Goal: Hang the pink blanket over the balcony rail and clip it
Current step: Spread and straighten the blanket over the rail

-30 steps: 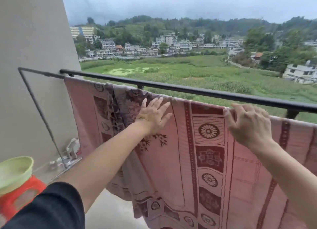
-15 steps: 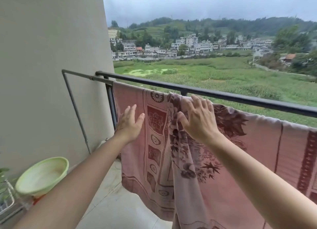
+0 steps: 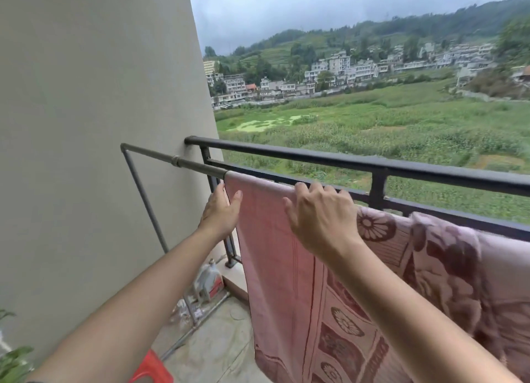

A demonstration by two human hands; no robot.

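Note:
The pink blanket [image 3: 286, 268], patterned with dark red flowers, hangs over a grey drying-rack bar [image 3: 198, 166] just inside the black balcony rail [image 3: 344, 160]. Its left part lies flat; further right it is bunched into folds. My left hand [image 3: 220, 213] holds the blanket's left edge just below the bar, thumb on the front and fingers behind. My right hand [image 3: 321, 216] grips the top of the blanket, fingers curled over the bar. No clip is in view.
A beige wall [image 3: 100, 124] closes the left side. The grey rack's frame [image 3: 143, 196] runs down to the floor. A plastic jug [image 3: 208, 279] stands in the corner, a red stool [image 3: 152, 368] and plant leaves [image 3: 14, 362] at bottom left.
Both hands have slid left along the blanket to its left end, and the view has turned left with them. The left part of the blanket now lies flatter.

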